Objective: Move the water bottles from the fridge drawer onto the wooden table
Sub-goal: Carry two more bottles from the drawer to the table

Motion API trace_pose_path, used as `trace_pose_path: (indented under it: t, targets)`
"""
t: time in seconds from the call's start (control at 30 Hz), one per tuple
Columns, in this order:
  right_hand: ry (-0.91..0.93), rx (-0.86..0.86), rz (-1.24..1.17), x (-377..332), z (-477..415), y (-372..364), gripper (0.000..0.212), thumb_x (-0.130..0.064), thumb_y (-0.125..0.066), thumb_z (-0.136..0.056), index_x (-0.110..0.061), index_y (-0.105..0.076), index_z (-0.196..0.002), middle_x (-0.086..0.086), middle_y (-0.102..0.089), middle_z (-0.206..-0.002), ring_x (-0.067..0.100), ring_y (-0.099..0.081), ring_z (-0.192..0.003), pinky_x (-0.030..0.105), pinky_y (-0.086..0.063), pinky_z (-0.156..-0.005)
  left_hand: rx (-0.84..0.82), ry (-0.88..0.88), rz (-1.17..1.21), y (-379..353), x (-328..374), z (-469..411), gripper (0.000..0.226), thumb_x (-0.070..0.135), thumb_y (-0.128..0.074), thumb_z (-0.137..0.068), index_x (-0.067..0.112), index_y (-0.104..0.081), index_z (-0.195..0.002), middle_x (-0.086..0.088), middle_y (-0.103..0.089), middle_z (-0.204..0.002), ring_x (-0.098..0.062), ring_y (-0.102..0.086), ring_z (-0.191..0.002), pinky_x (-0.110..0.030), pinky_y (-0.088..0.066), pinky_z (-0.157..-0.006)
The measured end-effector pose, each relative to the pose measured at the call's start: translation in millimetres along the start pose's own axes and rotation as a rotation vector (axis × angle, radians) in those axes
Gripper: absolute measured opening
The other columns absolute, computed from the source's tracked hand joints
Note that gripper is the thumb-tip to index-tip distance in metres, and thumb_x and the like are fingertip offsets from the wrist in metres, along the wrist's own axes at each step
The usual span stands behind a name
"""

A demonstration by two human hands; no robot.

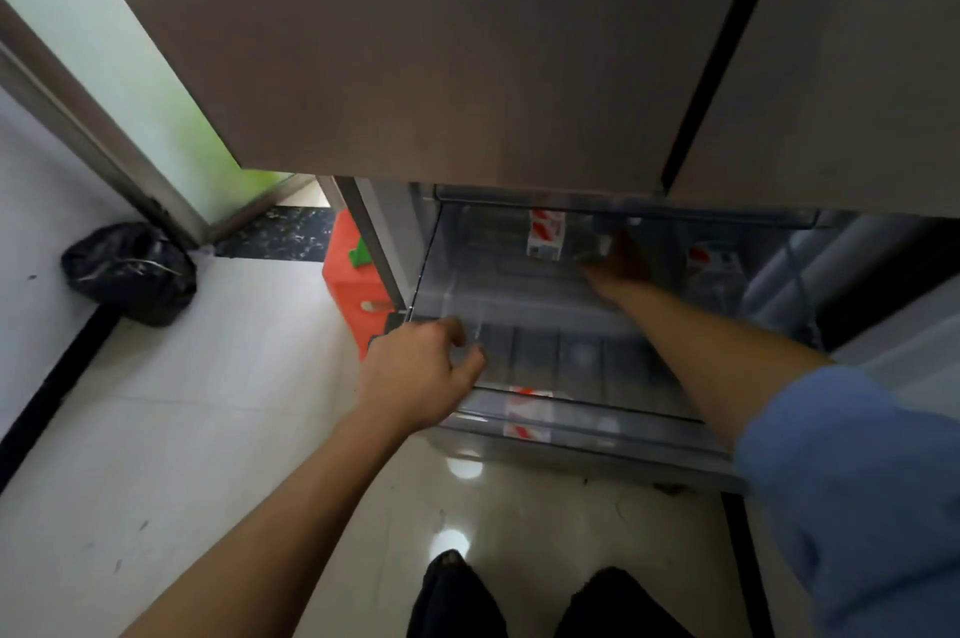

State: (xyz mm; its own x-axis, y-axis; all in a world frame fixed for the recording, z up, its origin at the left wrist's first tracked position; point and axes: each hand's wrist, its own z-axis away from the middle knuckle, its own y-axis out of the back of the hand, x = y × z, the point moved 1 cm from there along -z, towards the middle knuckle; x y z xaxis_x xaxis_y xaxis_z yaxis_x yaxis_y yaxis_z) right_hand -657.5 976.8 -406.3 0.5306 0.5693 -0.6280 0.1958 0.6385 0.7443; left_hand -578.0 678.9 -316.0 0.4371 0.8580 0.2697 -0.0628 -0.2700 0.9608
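Clear plastic fridge drawer (447, 268) pulled out, left hand (423, 375) curled on its front-left corner, right hand (621, 266) deep at back edge, perhaps gripping a water bottle (545, 235), grip unclear.

2 bare forearms in shot, left hand (423, 377) uncovered to the frame edge. On the right arm, a blue sleeve (852, 497) bunches above the elbow. Down below, dark trousers (545, 606), 2 knees showing.
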Motion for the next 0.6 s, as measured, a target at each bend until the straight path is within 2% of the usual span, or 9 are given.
trace_pose_path:
  t: [0.1, 0.17, 0.3, 0.37, 0.47, 0.53, 0.6]
  targets:
    - [0.058, -0.038, 0.114, 6, 13, 3, 0.065, -0.043, -0.064, -0.085, -0.015, -0.043, -0.139, 0.014, -0.052, -0.138, 0.034, -0.054, -0.119, 0.041, -0.048, -0.095, 0.01, 0.034, -0.013, -3, -1, 2, 0.045, 0.06, -0.034, -0.079, 0.025, -0.06, -0.09, -0.002, -0.067, -0.08, -0.025, -0.063, -0.073, -0.038, -0.054, -0.069]
    - [0.121, -0.147, 0.263, 8, 33, 10, 0.052, -0.044, -0.061, -0.086, -0.019, -0.052, -0.131, 0.013, -0.058, -0.13, 0.034, -0.058, -0.112, 0.037, -0.05, -0.089, -0.005, 0.039, -0.023, -3, 0, 3, 0.046, 0.06, -0.032, -0.079, 0.024, -0.059, -0.088, -0.003, -0.067, -0.081, -0.025, -0.062, -0.074, -0.038, -0.054, -0.069]
    - [0.268, -0.346, 0.467, 0, 84, 19, 0.051, -0.054, -0.062, -0.082, -0.017, -0.061, -0.117, 0.009, -0.064, -0.119, 0.029, -0.061, -0.103, 0.029, -0.047, -0.078, -0.046, 0.055, -0.044, 1, 3, 3, 0.045, 0.059, -0.031, -0.08, 0.024, -0.058, -0.086, -0.003, -0.068, -0.083, -0.025, -0.063, -0.074, -0.038, -0.054, -0.07]
    - [0.253, -0.425, 0.549, -2, 102, 24, 0.049, -0.052, -0.066, -0.079, -0.015, -0.061, -0.111, 0.008, -0.064, -0.115, 0.027, -0.061, -0.1, 0.028, -0.043, -0.073, -0.071, 0.063, -0.037, 2, 4, 4, 0.045, 0.059, -0.03, -0.081, 0.025, -0.058, -0.085, -0.001, -0.067, -0.081, -0.024, -0.062, -0.072, -0.038, -0.055, -0.069]
    - [0.232, -0.566, 0.637, 9, 117, 35, 0.046, -0.049, -0.069, -0.075, -0.016, -0.063, -0.106, 0.007, -0.066, -0.112, 0.025, -0.063, -0.094, 0.029, -0.047, -0.073, -0.09, 0.077, -0.046, 3, 8, 6, 0.046, 0.058, -0.026, -0.081, 0.024, -0.057, -0.083, -0.002, -0.066, -0.078, -0.024, -0.062, -0.07, -0.036, -0.054, -0.069]
    - [0.215, -0.649, 0.651, 19, 125, 42, 0.041, -0.047, -0.064, -0.079, -0.016, -0.064, -0.106, 0.007, -0.065, -0.111, 0.024, -0.062, -0.093, 0.033, -0.051, -0.08, -0.102, 0.081, -0.057, 4, 9, 6, 0.047, 0.057, -0.025, -0.082, 0.024, -0.058, -0.081, -0.003, -0.066, -0.076, -0.025, -0.062, -0.07, -0.036, -0.053, -0.069]
    - [0.189, -0.714, 0.628, 28, 130, 51, 0.029, -0.041, -0.063, -0.083, -0.015, -0.065, -0.096, 0.007, -0.066, -0.101, 0.02, -0.061, -0.085, 0.032, -0.051, -0.077, -0.115, 0.087, -0.049, 5, 11, 6, 0.052, 0.059, -0.021, -0.082, 0.023, -0.059, -0.08, -0.003, -0.066, -0.075, -0.025, -0.062, -0.069, -0.037, -0.054, -0.07]
